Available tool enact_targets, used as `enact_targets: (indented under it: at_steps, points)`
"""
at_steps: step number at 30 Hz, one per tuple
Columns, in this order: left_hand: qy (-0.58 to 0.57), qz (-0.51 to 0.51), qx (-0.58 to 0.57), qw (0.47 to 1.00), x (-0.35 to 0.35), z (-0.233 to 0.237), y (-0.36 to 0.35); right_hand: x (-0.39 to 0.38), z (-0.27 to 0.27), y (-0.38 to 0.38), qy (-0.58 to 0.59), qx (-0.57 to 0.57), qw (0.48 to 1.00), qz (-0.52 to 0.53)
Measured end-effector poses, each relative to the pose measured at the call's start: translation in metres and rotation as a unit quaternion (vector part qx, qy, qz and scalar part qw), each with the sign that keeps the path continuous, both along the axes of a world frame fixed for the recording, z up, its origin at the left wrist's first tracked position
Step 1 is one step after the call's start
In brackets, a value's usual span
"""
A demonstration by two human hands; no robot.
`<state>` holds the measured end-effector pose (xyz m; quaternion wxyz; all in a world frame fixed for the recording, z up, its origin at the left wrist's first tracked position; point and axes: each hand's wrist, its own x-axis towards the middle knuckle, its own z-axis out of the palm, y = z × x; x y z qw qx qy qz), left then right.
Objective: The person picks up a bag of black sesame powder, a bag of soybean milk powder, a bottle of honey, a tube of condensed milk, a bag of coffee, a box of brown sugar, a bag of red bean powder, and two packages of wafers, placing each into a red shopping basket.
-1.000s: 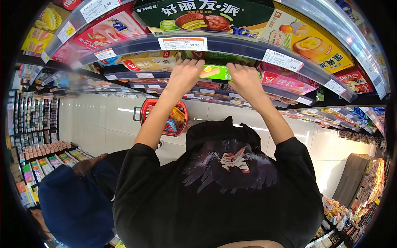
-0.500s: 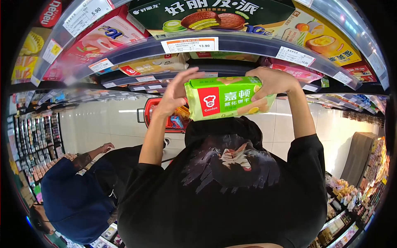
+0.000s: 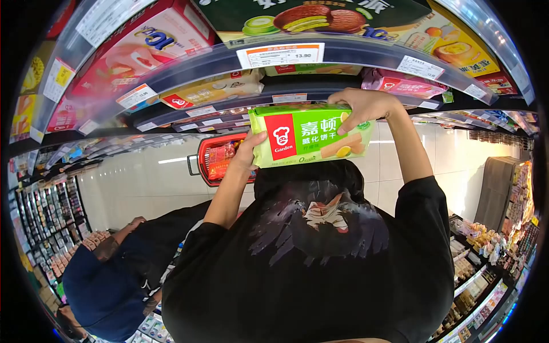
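Observation:
A green pack of Garden wafer biscuits (image 3: 314,150) is held up in front of my chest, its printed front facing the camera. My right hand (image 3: 370,110) grips its upper right end, thumb on the front and fingers over the top. At the left end, my left hand (image 3: 247,152) has its thumb on the front face, with the other fingers hidden behind the pack. Just beyond the pack, similar wafer packs lie on a shelf: a yellowish pack (image 3: 214,90) to the left and a pink pack (image 3: 402,83) to the right.
Above the pack runs a curved shelf edge (image 3: 223,64) with price labels, bearing a dark green pie box (image 3: 234,17) and a pink box (image 3: 143,48). Below stands a red basket (image 3: 202,163) with packages inside. Another person in navy (image 3: 106,291) is at lower left.
My left hand has closed onto the pack's left end, after standing open beside it. The pack has turned slightly to face the camera. The other person has shifted slightly.

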<state>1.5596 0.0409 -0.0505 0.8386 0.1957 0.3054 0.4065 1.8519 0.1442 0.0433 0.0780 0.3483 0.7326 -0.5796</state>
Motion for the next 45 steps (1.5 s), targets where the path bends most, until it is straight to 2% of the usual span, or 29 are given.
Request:
enact_targets:
  at_steps: [1,2,4,5,8,9,11,12,14,15,18,19,21,24,31,35,37,39,41,42,43,44,45]
  points:
    - [0.003,0.005,-0.005,1.000,-0.005,0.001,0.000,-0.004,0.000,-0.001,0.014,-0.051,0.998,-0.037]
    - [0.006,0.010,-0.010,1.000,-0.011,0.002,-0.001,-0.005,0.002,-0.003,0.012,-0.052,0.998,-0.033]
    - [-0.010,0.024,-0.017,1.000,-0.024,0.005,-0.001,-0.001,0.010,-0.012,0.079,0.086,0.987,-0.111]
    - [-0.026,0.034,-0.023,0.999,-0.030,0.007,-0.001,-0.001,0.012,-0.018,0.078,0.087,0.987,-0.108]
    - [-0.049,0.105,-0.036,0.993,-0.044,0.008,0.000,0.000,0.010,-0.043,0.209,0.120,0.913,-0.330]
    - [-0.069,0.123,-0.036,0.989,-0.047,0.009,0.001,-0.003,0.002,-0.053,0.208,0.121,0.914,-0.326]
    - [-0.094,0.127,-0.019,0.987,-0.052,0.008,0.004,-0.010,-0.017,-0.073,0.298,-0.027,0.844,-0.446]
    - [-0.116,0.127,-0.009,0.985,-0.052,0.009,0.005,-0.016,-0.027,-0.083,0.298,-0.027,0.844,-0.445]
    - [-0.158,0.120,0.006,0.980,-0.049,0.014,0.008,-0.028,-0.041,-0.099,0.301,-0.129,0.752,-0.572]
    - [-0.158,0.116,0.004,0.981,-0.048,0.016,0.009,-0.030,-0.042,-0.102,0.301,-0.129,0.749,-0.576]
    - [-0.166,0.100,-0.012,0.981,-0.048,0.019,0.010,-0.035,-0.038,-0.108,0.391,-0.195,0.689,-0.579]
    - [-0.167,0.094,-0.013,0.981,-0.049,0.021,0.010,-0.037,-0.034,-0.109,0.391,-0.193,0.686,-0.583]
    - [-0.159,0.096,-0.028,0.982,-0.049,0.028,0.009,-0.042,-0.028,-0.113,0.407,-0.184,0.707,-0.548]
    - [-0.152,0.095,-0.042,0.983,-0.052,0.036,0.004,-0.048,-0.020,-0.120,0.413,-0.182,0.693,-0.562]
    - [-0.164,0.063,0.035,0.984,-0.053,0.083,-0.007,-0.046,0.003,-0.143,0.452,-0.169,0.670,-0.564]
    - [-0.159,0.062,0.041,0.984,-0.048,0.080,-0.018,-0.037,0.002,-0.150,0.473,-0.171,0.686,-0.526]
    - [-0.115,0.079,0.032,0.990,-0.044,0.078,-0.026,-0.029,-0.002,-0.157,0.472,-0.176,0.686,-0.525]
    - [-0.150,0.077,0.042,0.985,-0.038,0.077,-0.036,-0.022,-0.004,-0.164,0.471,-0.181,0.685,-0.526]
    - [-0.027,0.089,0.097,0.991,-0.023,0.083,-0.050,-0.016,-0.004,-0.175,0.455,-0.164,0.673,-0.560]
    - [-0.047,0.092,0.075,0.992,-0.018,0.081,-0.055,-0.014,-0.001,-0.179,0.457,-0.166,0.672,-0.559]
    - [-0.045,0.092,0.076,0.992,-0.015,0.079,-0.060,-0.013,0.005,-0.180,0.353,0.049,0.720,-0.595]
    - [-0.046,0.105,0.057,0.992,-0.011,0.077,-0.067,-0.012,0.016,-0.182,0.229,0.263,0.723,-0.596]
    - [-0.048,0.119,0.038,0.991,-0.006,0.077,-0.071,-0.013,0.035,-0.193,0.179,0.366,0.725,-0.556]
